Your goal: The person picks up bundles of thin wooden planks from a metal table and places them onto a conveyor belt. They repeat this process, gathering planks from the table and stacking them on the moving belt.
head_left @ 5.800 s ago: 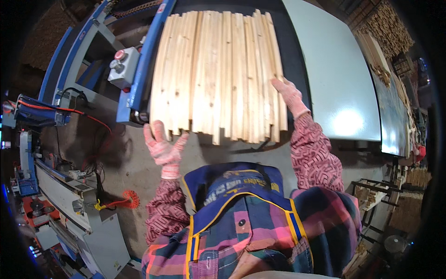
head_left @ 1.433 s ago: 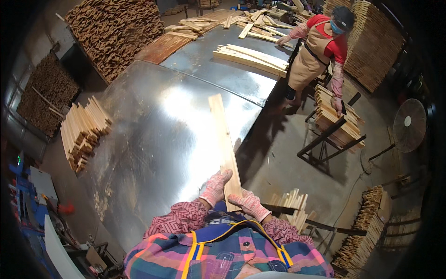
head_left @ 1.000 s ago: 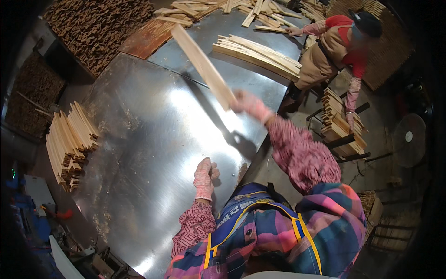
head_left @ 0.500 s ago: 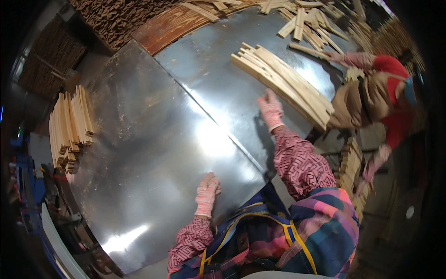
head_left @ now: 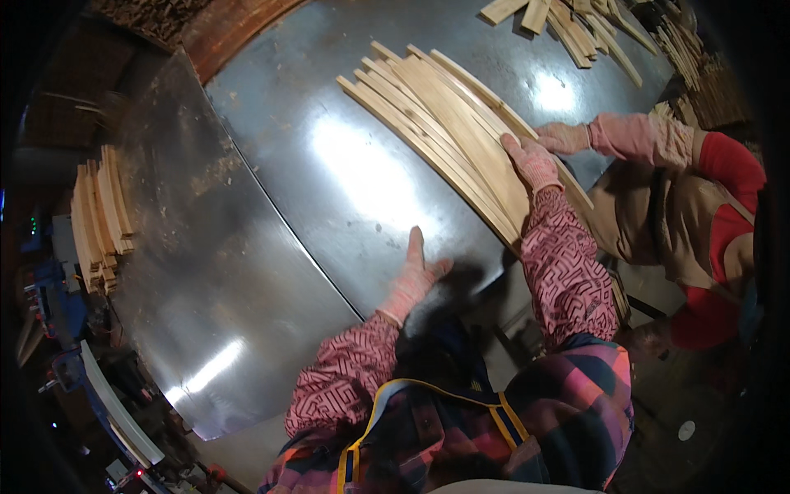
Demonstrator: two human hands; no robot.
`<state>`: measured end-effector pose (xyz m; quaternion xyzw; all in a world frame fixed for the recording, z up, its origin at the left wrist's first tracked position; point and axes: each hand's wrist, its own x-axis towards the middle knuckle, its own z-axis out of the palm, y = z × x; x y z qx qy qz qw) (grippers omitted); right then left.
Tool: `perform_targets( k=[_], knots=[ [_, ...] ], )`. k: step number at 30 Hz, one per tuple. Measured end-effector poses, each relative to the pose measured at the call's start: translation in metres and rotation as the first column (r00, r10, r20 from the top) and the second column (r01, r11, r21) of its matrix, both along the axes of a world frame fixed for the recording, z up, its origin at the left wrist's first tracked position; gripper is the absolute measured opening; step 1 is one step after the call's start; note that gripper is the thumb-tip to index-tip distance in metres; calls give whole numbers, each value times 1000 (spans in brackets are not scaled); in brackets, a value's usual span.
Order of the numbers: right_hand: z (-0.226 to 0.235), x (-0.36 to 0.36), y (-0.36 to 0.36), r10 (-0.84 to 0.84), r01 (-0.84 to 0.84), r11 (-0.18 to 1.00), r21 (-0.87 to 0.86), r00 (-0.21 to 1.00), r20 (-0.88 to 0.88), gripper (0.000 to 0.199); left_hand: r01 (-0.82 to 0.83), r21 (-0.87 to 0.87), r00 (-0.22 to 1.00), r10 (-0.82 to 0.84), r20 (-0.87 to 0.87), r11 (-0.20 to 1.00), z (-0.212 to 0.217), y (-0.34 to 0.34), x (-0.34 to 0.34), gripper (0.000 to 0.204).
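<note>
My right hand (head_left: 535, 163), in a pink-and-white knit glove, lies on a bundle of pale wooden slats (head_left: 448, 123), its visible fingers stretched over the upper faces. The slats are long, slightly curved and fanned at their far ends. My left hand (head_left: 411, 280), gloved alike, hovers over the metal tabletop (head_left: 271, 123) near its front edge. Its thumb and fingers are apart, and nothing is in it. A co-worker's gloved hand (head_left: 564, 138) is at the outermost curved slat (head_left: 485, 95), just beyond my right hand.
More slats (head_left: 99, 218) stand stacked at the table's left end. Loose wooden pieces (head_left: 576, 29) lie scattered at the far right. A seam (head_left: 284, 218) crosses the metal top. The co-worker (head_left: 658, 198), in a brown apron and red sleeves, stands close on my right.
My right hand has moved from beside the slats onto them. My left hand has reached forward and right across the seam. The co-worker's hand has come with a slat to the bundle's outer side.
</note>
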<state>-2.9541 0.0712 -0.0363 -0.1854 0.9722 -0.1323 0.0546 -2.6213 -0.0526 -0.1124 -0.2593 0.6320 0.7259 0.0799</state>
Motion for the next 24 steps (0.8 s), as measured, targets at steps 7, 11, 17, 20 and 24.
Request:
perform_targets(
  k=[7,11,17,20,24],
  knots=[
    [-29,126,-14,45,17,986,-166,933,358,79,-253,-140,950,218,-223,957,-20,16,19,112],
    [-61,235,-39,270,-152,937,-315,887,375,72,-371,-384,912,411,24,846,-13,-15,112,129],
    [-59,411,-74,391,-320,918,-236,834,389,81,-185,-536,907,353,229,824,8,-38,293,131],
    [-55,495,-83,500,-463,864,-197,753,428,93,-116,-516,853,351,387,849,-6,-32,373,136],
    [-68,566,-101,529,-573,815,-89,671,520,103,-161,-488,787,410,461,858,-38,-26,448,138]
  ],
)
